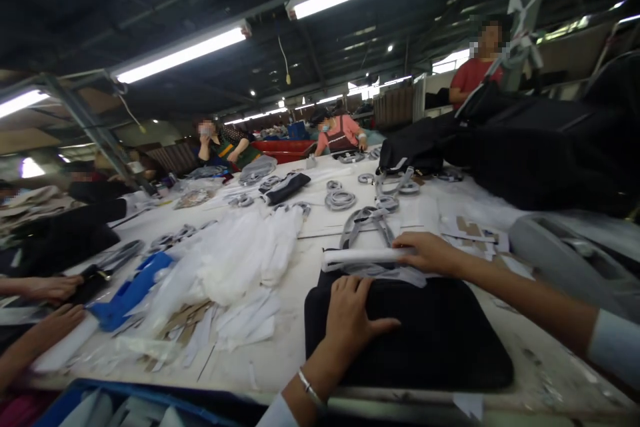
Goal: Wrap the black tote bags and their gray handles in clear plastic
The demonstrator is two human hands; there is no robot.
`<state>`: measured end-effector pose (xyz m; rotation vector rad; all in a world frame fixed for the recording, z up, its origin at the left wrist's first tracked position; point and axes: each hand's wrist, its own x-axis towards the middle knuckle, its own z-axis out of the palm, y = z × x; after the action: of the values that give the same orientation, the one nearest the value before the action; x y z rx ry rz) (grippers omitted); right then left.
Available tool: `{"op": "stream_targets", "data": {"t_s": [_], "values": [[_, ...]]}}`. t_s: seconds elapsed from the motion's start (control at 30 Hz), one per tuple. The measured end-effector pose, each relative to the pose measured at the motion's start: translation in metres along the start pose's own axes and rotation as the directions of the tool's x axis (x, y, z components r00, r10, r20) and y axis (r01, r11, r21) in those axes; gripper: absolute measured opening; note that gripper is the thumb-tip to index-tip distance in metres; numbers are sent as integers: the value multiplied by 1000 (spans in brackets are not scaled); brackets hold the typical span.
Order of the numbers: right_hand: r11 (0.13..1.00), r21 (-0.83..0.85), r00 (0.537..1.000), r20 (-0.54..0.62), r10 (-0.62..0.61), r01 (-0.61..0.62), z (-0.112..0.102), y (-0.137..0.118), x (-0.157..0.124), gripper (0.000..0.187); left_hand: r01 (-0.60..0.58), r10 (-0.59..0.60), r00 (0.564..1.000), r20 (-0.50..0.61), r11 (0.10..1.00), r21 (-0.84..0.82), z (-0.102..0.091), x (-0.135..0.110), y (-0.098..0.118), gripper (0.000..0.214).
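A black padded fabric panel (435, 340) lies flat on the white table (310, 260) in front of me. My left hand (353, 317) rests on its near left part, fingers lying flat and the thumb out to the right. My right hand (427, 252) reaches in from the right to the panel's far edge, fingers laid over a white paper roll (357, 257); a grey strap (380, 271) lies just below it. A bracelet sits on my left wrist.
White plastic bags (240, 260) and paper scraps lie left of the panel, a blue tool (130, 290) beyond. Grey strap coils (341, 199) dot the far table. Black bags (525, 140) pile up at right. Another person's hands (50, 287) are at left; several people sit behind.
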<state>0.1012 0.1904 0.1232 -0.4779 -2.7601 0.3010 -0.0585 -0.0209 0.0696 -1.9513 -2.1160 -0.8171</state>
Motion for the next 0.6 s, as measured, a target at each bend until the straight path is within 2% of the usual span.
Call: {"op": "stream_targets", "data": {"t_s": [0.1,0.17,0.23,0.3,0.33,0.37,0.43,0.5,0.53,0.57,0.6], "values": [[999,-43,999,-44,-5,3,1,2,5,28,-36,36,996,-84,999,6,-8,-6,7,79],[992,-120,988,-151,15,-34,-12,6,10,34,-49,50,990,-129,999,13,-10,-9,9,79],[966,-227,934,-357,34,-122,-32,12,15,39,-54,56,986,-160,998,14,-9,-10,9,79],[929,-300,836,-549,18,-217,-50,17,19,41,-61,62,982,-178,998,12,-8,-11,9,78],[921,-312,804,-594,1,-231,-56,18,21,42,-66,67,980,-186,998,11,-7,-11,8,77],[929,-304,808,-588,-11,-209,-58,19,22,42,-72,73,978,-195,997,11,-7,-10,8,76],[976,-205,907,-421,-17,-76,-50,17,22,43,-83,84,972,-219,996,15,-5,-10,8,77],[999,-13,990,-135,-50,49,-31,11,19,40,-89,92,966,-243,996,21,-5,-11,7,77],[991,117,997,39,-69,64,-20,8,16,38,-92,95,964,-247,995,24,-4,-11,7,77],[971,236,975,203,-94,44,-9,5,13,38,-96,99,964,-247,995,25,-5,-12,7,77],[944,329,932,342,-118,-1,0,3,11,37,-101,104,964,-244,995,25,-5,-12,8,77]]}}
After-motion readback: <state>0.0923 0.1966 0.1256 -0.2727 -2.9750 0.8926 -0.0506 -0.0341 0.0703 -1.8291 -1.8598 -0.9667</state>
